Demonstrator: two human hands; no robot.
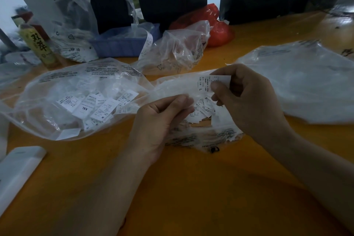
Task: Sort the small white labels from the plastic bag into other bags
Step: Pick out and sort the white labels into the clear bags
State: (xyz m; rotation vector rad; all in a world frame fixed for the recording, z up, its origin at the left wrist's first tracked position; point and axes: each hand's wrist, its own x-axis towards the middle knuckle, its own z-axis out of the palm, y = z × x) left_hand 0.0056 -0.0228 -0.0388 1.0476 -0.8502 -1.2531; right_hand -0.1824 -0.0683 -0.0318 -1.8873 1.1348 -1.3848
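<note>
From my remote seat I see the right hand point(249, 99) with its fingers point(217, 87) curled and pinched on a small white label point(214, 82) marked with an "L", held up just above the mouth of the middle plastic bag point(201, 136). The left hand point(161, 120) sits just beside it, fingers bent and clamped on the thin film of that same bag, lifting its near edge off the worktop point(191, 188). Under the two hands, inside the bag, lies a loose pile of labels point(203, 109), partly hidden by the knuckles. To the left, touching the middle bag, a second clear bag point(76, 99) rests on the yellow worktop with more labels showing through its skin, one reading "XXL". To the right lies a larger clear bag point(306, 82), milky and crumpled, whose contents I cannot make out. Behind the hands stands another crinkled clear bag point(176, 48), and past it a red bag point(218, 30). A blue tray point(122, 44) sits at the back left, with a yellow bottle point(38, 46) bearing dark characters near it. A white flat object point(17, 170) lies at the near left edge.
</note>
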